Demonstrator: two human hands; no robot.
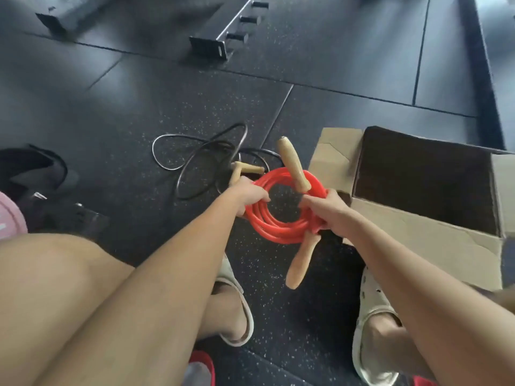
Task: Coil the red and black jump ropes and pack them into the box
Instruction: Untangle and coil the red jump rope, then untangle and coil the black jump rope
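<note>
The red jump rope (274,229) is wound into a round coil held above the floor. My left hand (249,196) grips the coil's left side and my right hand (327,211) grips its right side. One wooden handle (292,165) points up and away, the other (301,260) hangs down toward me. The black jump rope (195,160) lies in loose loops on the floor behind the coil, with its wooden handles (245,169) beside my left hand. The open cardboard box (418,218) stands to the right, its inside dark and seemingly bare.
Dark speckled rubber floor tiles (139,101) spread all around. A metal rack foot with pegs (211,48) sits at the back. A dark bag (30,168) lies at the left. My knee and my feet in pale slippers (237,302) are below the coil.
</note>
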